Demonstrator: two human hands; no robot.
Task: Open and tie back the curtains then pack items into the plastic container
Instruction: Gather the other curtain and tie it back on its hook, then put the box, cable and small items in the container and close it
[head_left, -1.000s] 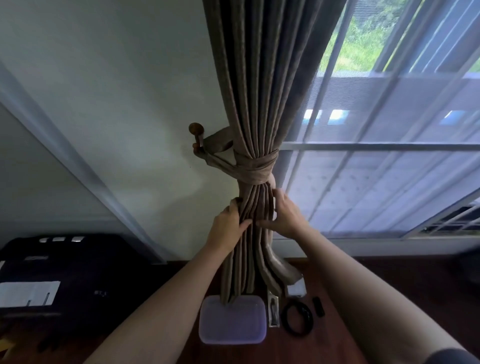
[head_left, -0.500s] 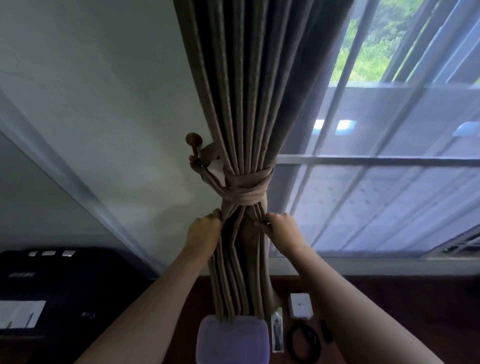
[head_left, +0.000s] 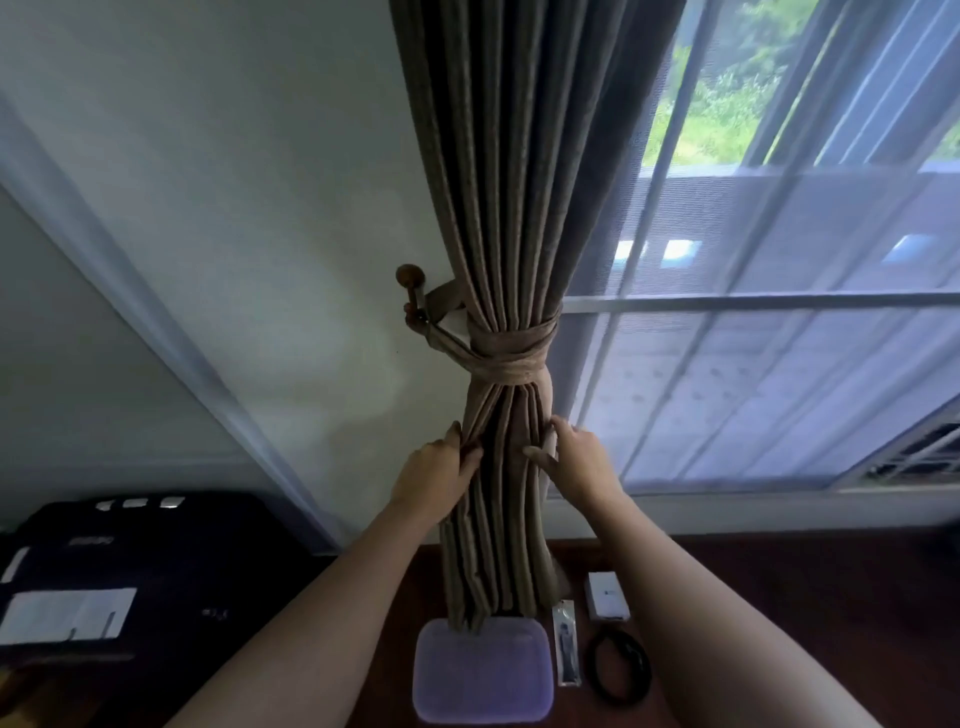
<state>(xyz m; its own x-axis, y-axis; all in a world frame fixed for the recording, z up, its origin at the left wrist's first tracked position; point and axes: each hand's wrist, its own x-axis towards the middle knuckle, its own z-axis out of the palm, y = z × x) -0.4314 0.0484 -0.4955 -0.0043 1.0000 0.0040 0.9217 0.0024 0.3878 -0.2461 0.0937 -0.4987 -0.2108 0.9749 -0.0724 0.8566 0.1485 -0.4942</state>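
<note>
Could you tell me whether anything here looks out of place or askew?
The lower end of the tied curtain hangs over the far edge of the plastic container on the table, hiding it, so it could hinder packing. Whether they touch is unclear. The tieback looks snug on its wall hook.

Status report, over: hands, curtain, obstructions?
Left hand and right hand grip curtain below tieback. Curtain tied back. Hem hangs at far edge of container.
</note>
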